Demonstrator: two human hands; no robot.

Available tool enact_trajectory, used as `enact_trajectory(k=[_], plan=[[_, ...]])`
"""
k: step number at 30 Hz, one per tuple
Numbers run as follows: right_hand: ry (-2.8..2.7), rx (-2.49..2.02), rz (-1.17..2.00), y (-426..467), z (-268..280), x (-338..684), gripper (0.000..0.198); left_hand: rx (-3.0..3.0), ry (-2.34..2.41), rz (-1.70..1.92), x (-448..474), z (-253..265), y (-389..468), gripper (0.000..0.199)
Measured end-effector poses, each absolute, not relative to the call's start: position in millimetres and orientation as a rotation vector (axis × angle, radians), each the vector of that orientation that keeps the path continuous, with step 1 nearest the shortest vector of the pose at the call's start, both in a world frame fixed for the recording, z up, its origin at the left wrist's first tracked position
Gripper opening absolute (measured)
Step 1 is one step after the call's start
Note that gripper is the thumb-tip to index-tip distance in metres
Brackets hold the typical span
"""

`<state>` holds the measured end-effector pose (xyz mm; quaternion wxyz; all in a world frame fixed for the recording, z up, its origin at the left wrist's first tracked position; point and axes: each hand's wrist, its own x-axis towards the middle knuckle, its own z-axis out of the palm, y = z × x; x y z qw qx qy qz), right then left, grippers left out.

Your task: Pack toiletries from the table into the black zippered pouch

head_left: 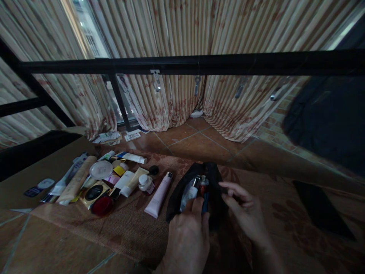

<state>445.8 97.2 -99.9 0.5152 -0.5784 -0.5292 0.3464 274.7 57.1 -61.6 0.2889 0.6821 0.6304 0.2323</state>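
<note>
A black pouch stands with its mouth spread on the reddish-brown cloth, small tubes and bottles inside. My left hand reaches into it, fingers curled down among the contents; whatever its fingertips hold is hidden. Right beside those fingers lies a clear bottle or tube with a shiny cap. My right hand pinches the pouch's right rim between thumb and fingers. Left of the pouch lies a pale pink tube. Near it are a small white-capped bottle and a round black lid.
Several cosmetics, including a long beige tube, a clear round case and a dark red round case, crowd the left. A cardboard box borders them. A dark flat panel lies right. A black bar crosses ahead of the curtains.
</note>
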Motion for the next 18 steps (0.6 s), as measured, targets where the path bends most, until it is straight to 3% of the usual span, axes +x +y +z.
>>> enact_trajectory(k=[7, 12, 18], plan=[[-1.276, -1.367, 0.847, 97, -103, 448, 0.023, 1.883, 1.691, 0.519, 274, -55, 57, 0.023], [-1.264, -1.370, 0.836, 97, -101, 446, 0.023, 1.974, 1.609, 0.344, 275, -47, 54, 0.037], [-1.251, -1.388, 0.854, 97, -102, 449, 0.024, 1.944, 1.462, 0.428, 270, -47, 52, 0.055]])
